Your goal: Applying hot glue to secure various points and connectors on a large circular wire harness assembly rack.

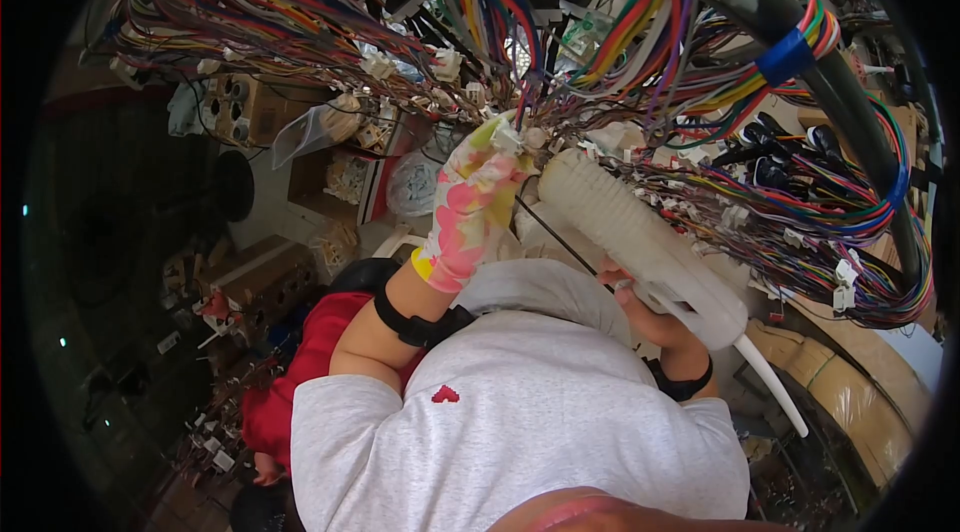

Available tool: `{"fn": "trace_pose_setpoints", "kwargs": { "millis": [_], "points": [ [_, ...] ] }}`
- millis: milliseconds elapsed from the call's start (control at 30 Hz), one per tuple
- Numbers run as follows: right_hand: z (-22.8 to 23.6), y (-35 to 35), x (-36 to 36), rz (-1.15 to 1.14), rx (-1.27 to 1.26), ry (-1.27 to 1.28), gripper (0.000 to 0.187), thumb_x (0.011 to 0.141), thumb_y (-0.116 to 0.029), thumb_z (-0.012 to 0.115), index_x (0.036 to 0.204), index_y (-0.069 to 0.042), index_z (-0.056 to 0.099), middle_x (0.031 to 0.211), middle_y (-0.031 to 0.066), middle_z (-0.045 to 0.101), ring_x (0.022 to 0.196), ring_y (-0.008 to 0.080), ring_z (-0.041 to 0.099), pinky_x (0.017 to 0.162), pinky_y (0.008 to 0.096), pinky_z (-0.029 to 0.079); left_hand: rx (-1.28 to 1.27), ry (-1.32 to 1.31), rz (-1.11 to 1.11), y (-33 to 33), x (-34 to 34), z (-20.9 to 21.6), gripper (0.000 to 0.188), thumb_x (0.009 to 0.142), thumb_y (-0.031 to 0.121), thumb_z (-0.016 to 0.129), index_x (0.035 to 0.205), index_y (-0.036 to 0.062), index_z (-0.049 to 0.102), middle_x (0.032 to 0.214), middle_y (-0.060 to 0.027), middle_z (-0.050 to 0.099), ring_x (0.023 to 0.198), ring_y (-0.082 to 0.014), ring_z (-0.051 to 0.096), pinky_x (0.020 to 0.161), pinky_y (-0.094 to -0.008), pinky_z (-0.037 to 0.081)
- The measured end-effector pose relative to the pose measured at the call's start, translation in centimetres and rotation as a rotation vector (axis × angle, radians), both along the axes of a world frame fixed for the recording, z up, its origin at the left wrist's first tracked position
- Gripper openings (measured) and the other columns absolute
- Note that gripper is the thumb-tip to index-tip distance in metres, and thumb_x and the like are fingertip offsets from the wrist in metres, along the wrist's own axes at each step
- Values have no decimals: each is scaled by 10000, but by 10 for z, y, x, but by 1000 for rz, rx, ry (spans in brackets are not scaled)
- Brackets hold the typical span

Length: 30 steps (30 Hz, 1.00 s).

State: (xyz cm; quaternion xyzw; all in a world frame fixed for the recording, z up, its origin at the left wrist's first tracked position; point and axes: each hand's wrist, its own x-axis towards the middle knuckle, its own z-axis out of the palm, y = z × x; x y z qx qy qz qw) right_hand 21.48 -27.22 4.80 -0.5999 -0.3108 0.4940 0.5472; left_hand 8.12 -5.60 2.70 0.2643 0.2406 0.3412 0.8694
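My left hand, in a pink, white and yellow floral glove, reaches up to where many coloured wires converge. Its fingers are closed on the wires beside small white connectors. To the right is a white hot-air gun, tilted, its wrapped, ridged nozzle end close to the gloved hand. My right hand is bare and closed against the gun's body, which partly covers it. A thin straight black strand runs between the gloved hand and the right fingers; its ends are hard to make out.
Thick wire bundles hang from a dark metal pipe frame curving overhead and right, tied with blue tape. Cardboard boxes and a clear plastic bag lie below. A person in red is close by on the left.
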Motion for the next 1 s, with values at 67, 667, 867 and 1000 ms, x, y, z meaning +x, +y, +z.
{"fn": "trace_pose_setpoints", "kwargs": {
  "millis": [67,667,867,1000],
  "points": [
    [2,1,1,-4,24,-117,343,834,-53,621,1164,2,544,1065,126,591,971,226,599,816,354,538,-37,-59,-48,0,-1,-2,512,847,130,627,1327,41,471,1060,-102,622,853,-136,560,806,-276,439],
    [0,9,4,148,-7,-285,398,833,24,570,1219,-27,483,1039,88,559,990,190,557,800,315,526,-188,-41,-81,2,-9,-6,483,898,189,572,1348,75,437,1139,-90,592,859,-144,525,768,-305,440],
    [-2,10,1,82,-6,-110,433,828,35,557,1242,-36,451,998,65,542,955,171,542,786,314,525,-70,-36,-93,1,-11,-3,494,889,197,587,1339,53,441,1123,-85,600,828,-134,531,769,-305,441],
    [3,12,-5,-93,-5,280,423,827,37,552,1233,-35,456,996,66,541,956,172,542,795,315,522,-196,-52,-90,2,-10,-4,472,879,186,597,1318,75,466,1080,-75,603,859,-132,523,804,-309,414]
  ]
}}
